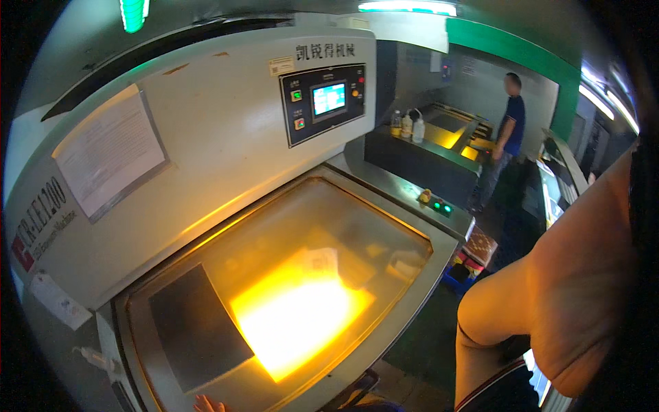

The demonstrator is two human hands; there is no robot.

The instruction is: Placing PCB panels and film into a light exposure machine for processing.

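Note:
At the bottom edge only the fingertips of my left hand (208, 404) show, slightly apart, by the near rim of a glass-topped exposure machine (384, 343). Nothing can be seen in them; the rest of that hand is cut off. Just beyond it a dark rectangular sheet (195, 326) lies on the glass. Beside the sheet, a bright yellow lit patch (302, 323) glows through the bed. My right arm (542, 295) is bent and raised at the right, its forearm running up past the picture's edge. My right hand is out of view.
The machine's hood carries a control panel (325, 104) and a paper sheet (110, 151). Lit buttons (439, 204) sit on the right ledge. Several bottles (417, 129) stand by a second glowing bed. Another person (510, 130) stands there. A blue bin (458, 278) is below.

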